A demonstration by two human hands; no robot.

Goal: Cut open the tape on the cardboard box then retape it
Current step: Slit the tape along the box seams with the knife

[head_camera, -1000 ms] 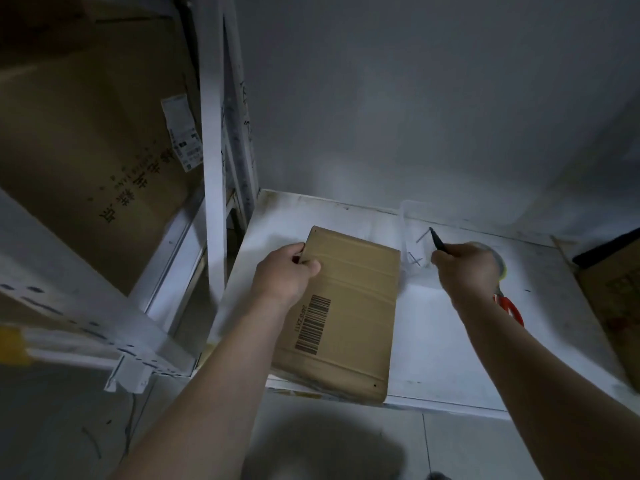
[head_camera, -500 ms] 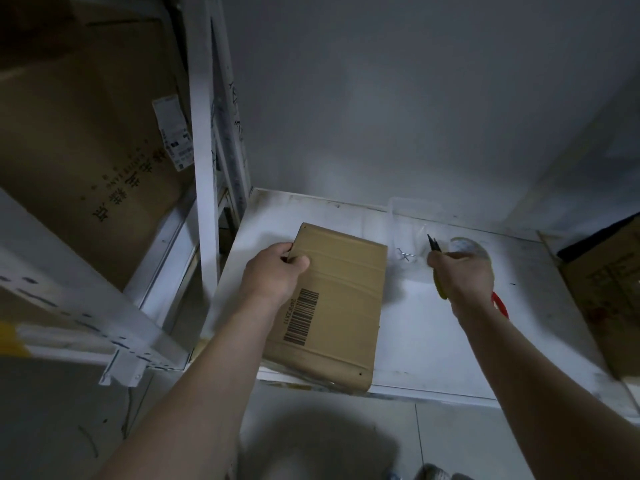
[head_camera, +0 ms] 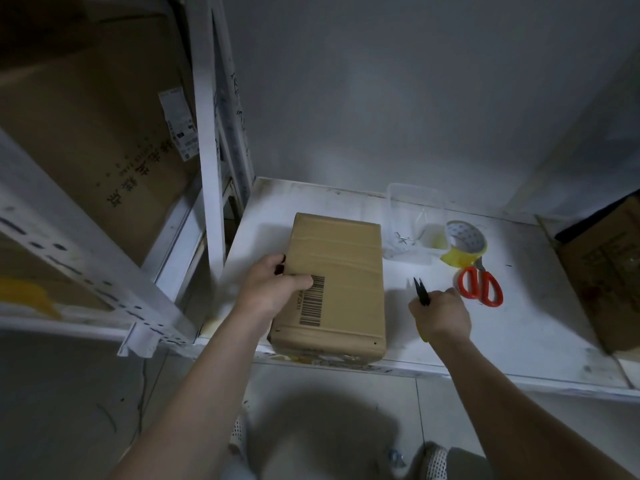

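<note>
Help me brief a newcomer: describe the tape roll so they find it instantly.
On the white shelf, look right of the cardboard box, beside the clear plastic tub. The tape roll stands just behind the orange-handled scissors; it is the only yellow ring.

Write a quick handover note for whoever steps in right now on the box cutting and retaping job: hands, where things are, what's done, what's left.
Left hand grips the left edge of the cardboard box, which lies flat on the white shelf.
Right hand holds small snips, tips pointing up, beside the box and not touching it.
Tape roll and red-handled scissors sit to the right; a clear tub stands behind.
Done: tool picked up, box steadied.
Left: tape on the box looks uncut; cut it, then retape.
</note>
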